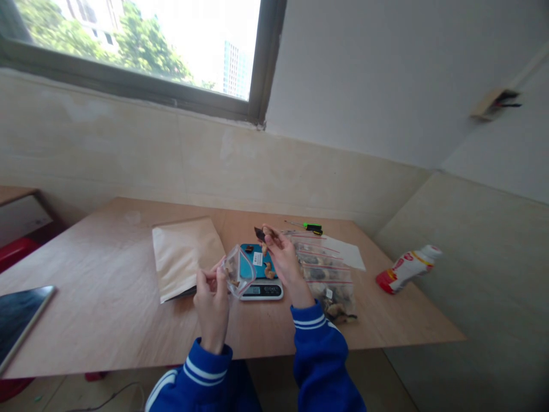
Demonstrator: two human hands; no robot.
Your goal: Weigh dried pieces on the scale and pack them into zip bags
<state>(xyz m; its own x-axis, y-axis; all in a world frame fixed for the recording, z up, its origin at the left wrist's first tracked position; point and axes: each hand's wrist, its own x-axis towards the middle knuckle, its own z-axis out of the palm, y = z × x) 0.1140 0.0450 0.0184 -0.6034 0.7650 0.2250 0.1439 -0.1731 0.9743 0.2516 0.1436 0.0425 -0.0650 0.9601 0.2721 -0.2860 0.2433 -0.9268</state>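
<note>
My left hand [212, 303] pinches the edge of a clear zip bag [240, 274], whose mouth gapes toward the right. Some brown pieces show inside it. Over the kitchen scale [277, 290], my right hand [283, 260] is closed on dried brown pieces [259, 234], one dark and others paler; their exact kind is unclear. On the scale's blue top lie a tan, curled dried piece [269, 271] and a small dark piece [249, 249], beside a white label [258, 259]. The bag covers part of the scale's left side.
Several filled zip bags [328, 274] overlap right of the scale, by a white paper sheet [349, 254]. Behind them is a green-and-black screwdriver [312, 226]. A brown paper pouch [186, 252] lies left, a tablet [26, 315] far left, a white-and-red bottle [407, 269] right.
</note>
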